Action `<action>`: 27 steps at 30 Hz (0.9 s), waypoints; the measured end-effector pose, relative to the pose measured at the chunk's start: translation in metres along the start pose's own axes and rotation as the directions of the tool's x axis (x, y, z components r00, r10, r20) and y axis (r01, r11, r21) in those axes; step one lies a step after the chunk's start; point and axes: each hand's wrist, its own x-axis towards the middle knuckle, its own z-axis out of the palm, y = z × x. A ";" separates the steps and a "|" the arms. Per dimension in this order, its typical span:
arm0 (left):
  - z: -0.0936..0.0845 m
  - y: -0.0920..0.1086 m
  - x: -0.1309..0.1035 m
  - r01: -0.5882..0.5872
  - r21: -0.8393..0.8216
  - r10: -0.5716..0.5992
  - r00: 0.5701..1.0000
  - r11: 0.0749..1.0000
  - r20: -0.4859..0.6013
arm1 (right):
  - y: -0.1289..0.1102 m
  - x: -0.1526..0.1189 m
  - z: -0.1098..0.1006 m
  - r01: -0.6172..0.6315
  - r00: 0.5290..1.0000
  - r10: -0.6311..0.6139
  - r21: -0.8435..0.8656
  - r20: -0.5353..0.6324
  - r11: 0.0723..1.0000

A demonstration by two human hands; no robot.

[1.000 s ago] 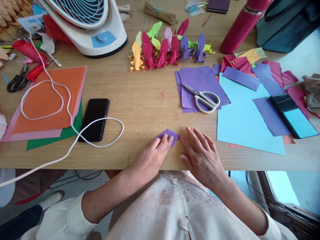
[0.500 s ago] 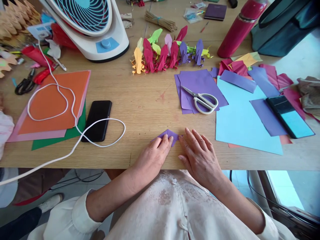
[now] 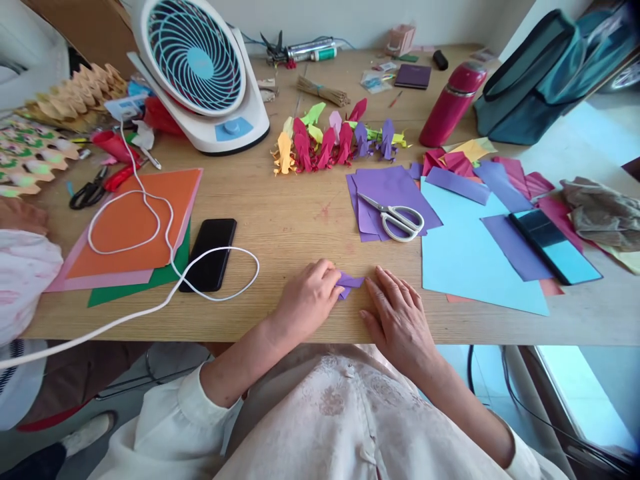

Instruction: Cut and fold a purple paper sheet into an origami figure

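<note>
A small folded piece of purple paper (image 3: 351, 282) lies at the table's front edge, partly hidden under fingers. My left hand (image 3: 311, 293) is closed on its left part, with the fingertips pressed together. Flat on the wood just right of the paper rests my right hand (image 3: 399, 308), fingers stretched out and its index fingertip beside the paper's right tip. Beyond them, white-handled scissors (image 3: 401, 222) lie on a stack of purple sheets (image 3: 385, 183). Several folded paper figures (image 3: 325, 147) in yellow, red and purple stand farther back.
A light blue sheet (image 3: 460, 260) with a phone (image 3: 555, 247) and paper scraps lies right. To the left are a black phone (image 3: 213, 257), a white cable (image 3: 150, 312), orange paper (image 3: 135, 227) and a fan (image 3: 200, 73). A red bottle (image 3: 450, 110) stands behind. Another person's sleeve (image 3: 30, 280) shows far left.
The view has tilted up. My left fingers have shifted over the purple paper, which now shows a narrower strip pointing right. My right hand stays flat beside it.
</note>
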 end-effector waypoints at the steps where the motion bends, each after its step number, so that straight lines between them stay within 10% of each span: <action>1: -0.002 -0.001 0.006 0.044 -0.018 -0.043 0.999 0.999 0.025 | 0.000 0.000 0.000 -0.003 1.000 0.003 0.002 -0.001 1.000; 19: -0.017 -0.019 0.046 0.174 -0.434 0.019 0.914 0.884 0.404 | 0.013 0.010 -0.011 -0.047 0.999 0.044 0.231 0.019 0.972; 22: -0.019 -0.025 0.064 0.218 -0.680 0.030 0.943 0.700 0.332 | 0.023 0.032 -0.022 -0.078 0.996 0.056 0.427 0.063 0.901; 27: -0.008 -0.035 0.093 0.108 -0.984 -0.218 0.973 0.141 0.075 | 0.033 0.099 -0.026 -0.203 0.979 0.113 0.731 0.171 0.652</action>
